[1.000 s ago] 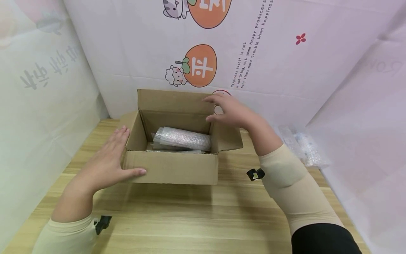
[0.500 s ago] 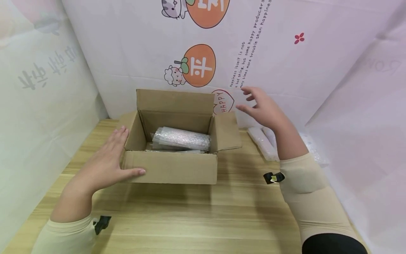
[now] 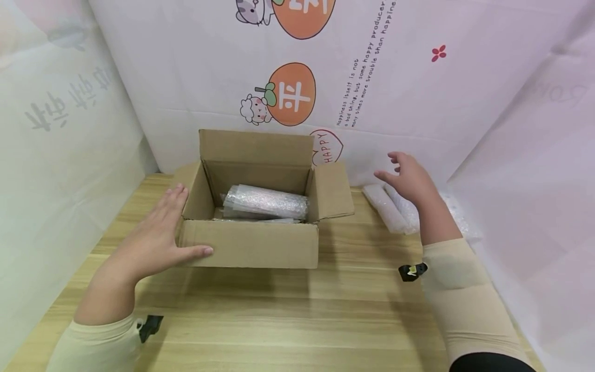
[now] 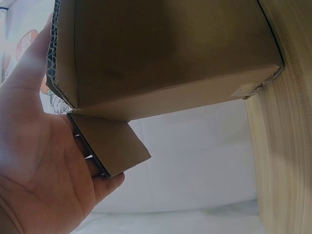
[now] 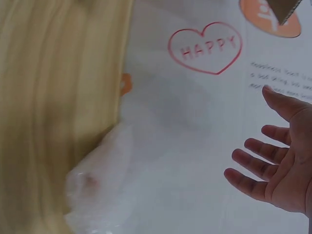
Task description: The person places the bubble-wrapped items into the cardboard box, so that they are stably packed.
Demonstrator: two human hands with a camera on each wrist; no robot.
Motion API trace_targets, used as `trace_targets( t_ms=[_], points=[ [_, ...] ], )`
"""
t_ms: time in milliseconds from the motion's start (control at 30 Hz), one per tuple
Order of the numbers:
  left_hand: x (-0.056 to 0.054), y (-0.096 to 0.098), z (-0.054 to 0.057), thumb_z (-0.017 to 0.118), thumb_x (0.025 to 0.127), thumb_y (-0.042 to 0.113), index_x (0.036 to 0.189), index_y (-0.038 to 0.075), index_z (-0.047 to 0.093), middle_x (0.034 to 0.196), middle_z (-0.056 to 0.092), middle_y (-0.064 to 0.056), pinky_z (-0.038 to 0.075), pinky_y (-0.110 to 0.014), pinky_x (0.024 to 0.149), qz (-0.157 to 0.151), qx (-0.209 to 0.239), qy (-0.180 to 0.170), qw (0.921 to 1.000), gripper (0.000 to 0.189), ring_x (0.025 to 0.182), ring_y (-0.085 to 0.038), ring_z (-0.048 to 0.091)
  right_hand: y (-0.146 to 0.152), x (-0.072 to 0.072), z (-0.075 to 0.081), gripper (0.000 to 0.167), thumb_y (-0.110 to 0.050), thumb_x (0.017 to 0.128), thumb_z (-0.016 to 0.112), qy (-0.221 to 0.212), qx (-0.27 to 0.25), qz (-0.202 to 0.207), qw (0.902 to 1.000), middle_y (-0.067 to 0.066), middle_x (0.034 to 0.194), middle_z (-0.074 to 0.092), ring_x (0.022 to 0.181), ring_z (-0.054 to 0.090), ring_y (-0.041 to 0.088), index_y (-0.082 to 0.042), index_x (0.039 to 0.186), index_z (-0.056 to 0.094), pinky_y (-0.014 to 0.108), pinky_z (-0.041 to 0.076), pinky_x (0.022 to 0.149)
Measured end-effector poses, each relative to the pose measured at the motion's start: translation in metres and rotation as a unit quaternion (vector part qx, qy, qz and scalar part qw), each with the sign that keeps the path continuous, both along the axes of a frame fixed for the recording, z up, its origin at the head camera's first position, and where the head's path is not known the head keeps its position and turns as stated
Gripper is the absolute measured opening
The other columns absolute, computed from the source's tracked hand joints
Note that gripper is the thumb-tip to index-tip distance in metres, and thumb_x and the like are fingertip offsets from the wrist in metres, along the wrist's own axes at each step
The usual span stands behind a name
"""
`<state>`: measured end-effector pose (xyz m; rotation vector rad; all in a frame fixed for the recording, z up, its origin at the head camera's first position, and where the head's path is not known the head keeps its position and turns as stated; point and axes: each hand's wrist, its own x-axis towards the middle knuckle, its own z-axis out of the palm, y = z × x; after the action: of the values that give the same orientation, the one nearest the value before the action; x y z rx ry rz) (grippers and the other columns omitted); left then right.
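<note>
An open cardboard box [image 3: 248,245] stands on the table with its flaps folded out. Inside lies a bubble-wrapped roll [image 3: 267,201], with more clear wrapping under it. My left hand [image 3: 151,240] rests on the box's front left corner, thumb along the front flap and straight fingers against the left flap [image 4: 109,144]. To the right of the box, my right hand [image 3: 411,181] is raised with spread, relaxed fingers and holds nothing. It is above and nearest to several bubble-wrapped packages [image 3: 386,209], which the right forearm partly hides; one package [image 5: 100,183] shows blurred in the right wrist view.
A printed white sheet [image 3: 395,103] rises behind the wooden table [image 3: 241,320], and white sheets [image 3: 530,206] close off both sides. The right flap [image 3: 333,191] of the box sticks out toward the packages.
My right hand has moved right, away from above the box, then lowered toward the wrapped packages, uncovering the right flap. The left hand and the box have stayed in place.
</note>
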<state>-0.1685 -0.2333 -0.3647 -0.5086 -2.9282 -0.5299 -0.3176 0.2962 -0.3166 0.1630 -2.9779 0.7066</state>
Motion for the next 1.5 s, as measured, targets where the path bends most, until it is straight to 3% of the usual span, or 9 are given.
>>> trace_targets(
  t_ms=[333,567,700,1033,1267,1500],
  points=[
    [0.0,0.001,0.001,0.064,0.075,0.076,0.158,0.015,-0.007,0.165,-0.011,-0.003,0.01,-0.055,0.122,0.002,-0.001,-0.001,1.0,0.125,0.153,-0.03,-0.005,0.026,-0.007,-0.053,0.098,-0.068,0.091,0.05,-0.067,0.048,-0.03,0.9962,0.034,0.148,0.034,0.133,0.035,0.052,0.002,0.153,0.022,0.066,0.033,0.106],
    [-0.001,0.0,0.0,0.063,0.075,0.076,0.158,0.015,-0.007,0.165,-0.01,-0.004,0.01,-0.055,0.122,0.001,-0.005,0.002,1.0,0.125,0.153,-0.031,-0.004,0.034,-0.009,-0.077,0.105,-0.07,0.089,0.051,-0.123,0.076,-0.041,0.9887,0.036,0.151,0.026,0.134,0.03,0.056,0.006,0.153,0.017,0.068,0.032,0.106],
    [-0.001,0.0,0.0,0.064,0.075,0.076,0.158,0.014,-0.007,0.165,-0.009,-0.005,0.01,-0.054,0.123,0.001,-0.006,0.006,1.0,0.125,0.153,-0.031,-0.003,0.04,-0.013,-0.091,0.102,-0.065,0.091,0.053,-0.138,0.088,-0.042,0.9857,0.038,0.15,0.026,0.133,0.031,0.057,0.006,0.153,0.017,0.069,0.033,0.105],
    [-0.002,0.0,-0.001,0.064,0.075,0.076,0.158,0.015,-0.007,0.165,-0.009,-0.005,0.011,-0.054,0.122,0.003,-0.007,0.003,1.0,0.125,0.153,-0.031,-0.003,0.044,-0.018,-0.113,0.085,-0.044,0.091,0.063,-0.127,0.12,-0.046,0.9835,0.041,0.141,0.036,0.126,0.036,0.061,0.009,0.148,0.028,0.071,0.031,0.105],
    [-0.001,0.0,0.0,0.063,0.075,0.077,0.158,0.015,-0.007,0.166,-0.008,-0.004,0.012,-0.055,0.122,0.004,-0.007,0.001,1.0,0.125,0.153,-0.03,-0.002,0.041,-0.022,-0.121,0.088,-0.047,0.092,0.061,-0.145,0.127,-0.051,0.98,0.041,0.141,0.037,0.123,0.04,0.061,0.012,0.147,0.027,0.069,0.037,0.102],
    [-0.001,0.0,-0.002,0.063,0.075,0.077,0.158,0.016,-0.008,0.165,-0.009,-0.004,0.012,-0.055,0.122,0.004,-0.005,0.002,1.0,0.125,0.153,-0.028,-0.005,0.041,-0.02,-0.123,0.085,-0.045,0.095,0.054,-0.141,0.116,-0.052,0.9818,0.036,0.147,0.033,0.129,0.038,0.057,0.008,0.152,0.02,0.066,0.036,0.105]
  ],
)
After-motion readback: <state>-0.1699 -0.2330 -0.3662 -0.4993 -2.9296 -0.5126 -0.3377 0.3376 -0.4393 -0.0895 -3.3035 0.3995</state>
